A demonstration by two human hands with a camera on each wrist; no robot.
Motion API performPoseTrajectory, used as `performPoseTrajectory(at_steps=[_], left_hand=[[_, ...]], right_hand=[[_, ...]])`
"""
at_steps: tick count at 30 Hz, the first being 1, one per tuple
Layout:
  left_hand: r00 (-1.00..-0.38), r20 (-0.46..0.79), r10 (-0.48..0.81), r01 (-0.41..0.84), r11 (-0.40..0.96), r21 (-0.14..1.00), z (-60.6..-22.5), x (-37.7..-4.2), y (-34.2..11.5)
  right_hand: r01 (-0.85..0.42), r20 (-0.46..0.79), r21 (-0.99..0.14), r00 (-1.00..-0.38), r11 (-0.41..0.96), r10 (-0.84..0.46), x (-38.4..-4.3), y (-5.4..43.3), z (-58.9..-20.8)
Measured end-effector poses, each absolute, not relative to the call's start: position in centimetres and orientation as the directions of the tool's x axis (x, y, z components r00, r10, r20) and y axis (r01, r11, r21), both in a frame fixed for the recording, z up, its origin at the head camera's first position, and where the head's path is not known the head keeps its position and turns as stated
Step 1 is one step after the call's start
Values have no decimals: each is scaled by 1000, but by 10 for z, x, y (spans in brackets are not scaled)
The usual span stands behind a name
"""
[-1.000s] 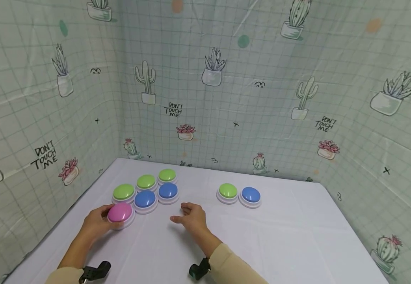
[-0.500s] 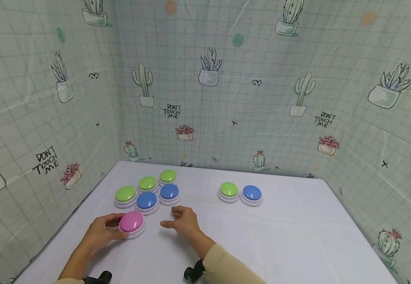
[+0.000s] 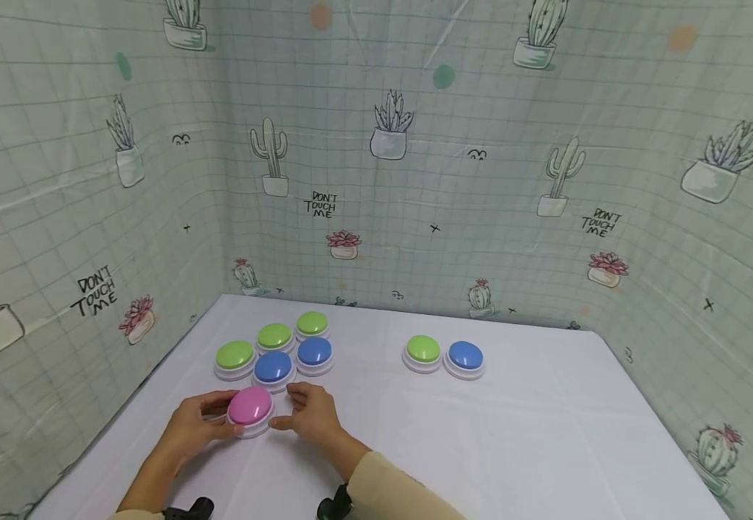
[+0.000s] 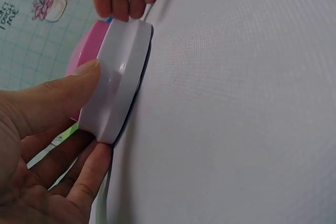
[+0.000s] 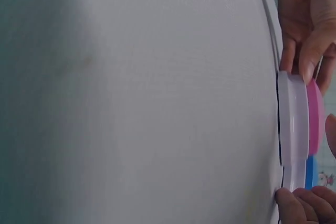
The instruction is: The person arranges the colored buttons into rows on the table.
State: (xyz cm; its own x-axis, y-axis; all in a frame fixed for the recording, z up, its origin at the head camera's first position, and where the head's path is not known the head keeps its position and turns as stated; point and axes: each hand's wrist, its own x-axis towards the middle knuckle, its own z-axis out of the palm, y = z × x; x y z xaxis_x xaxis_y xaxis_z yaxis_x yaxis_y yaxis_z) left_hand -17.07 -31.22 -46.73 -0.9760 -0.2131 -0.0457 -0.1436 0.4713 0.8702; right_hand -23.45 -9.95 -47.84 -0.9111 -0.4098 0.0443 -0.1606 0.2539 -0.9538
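Note:
A push button with a pink dome (image 3: 250, 406) and a round white base stands on the white table, at the near end of a cluster of buttons. My left hand (image 3: 196, 427) grips it from the left, thumb on the near side of the base and fingers behind, as the left wrist view shows. From the right comes my right hand (image 3: 316, 415), its fingers loosely bent and fingertips right at the pink button's edge. In the right wrist view its fingers (image 5: 310, 205) lie beside the base of a blue button (image 5: 311, 174). Just beyond the pink one sits the blue button (image 3: 273, 367).
Another blue button (image 3: 315, 352) and three green ones, the leftmost green button (image 3: 234, 354) among them, complete the cluster. Farther right stand a green button (image 3: 423, 349) and a blue button (image 3: 466, 354) side by side. Cactus-print fabric (image 3: 389, 217) encloses the table (image 3: 512, 448) behind and at both sides.
My left hand has brought the pink button rightward, from before the leftmost green button to before the nearer blue one. My right hand has moved left to the pink button's edge.

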Motion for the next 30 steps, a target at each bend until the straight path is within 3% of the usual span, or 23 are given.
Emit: performPoseTrajectory(at_steps=[14, 30], left_hand=[[-987, -24, -157, -84, 390, 917, -472, -172, -302], [-976, -37, -215, -108, 328, 938, -478, -169, -303]], right_hand=[[-204, 66, -929, -912, 308, -406, -232, -109, -481], [-207, 59, -924, -908, 321, -414, -232, -113, -479]])
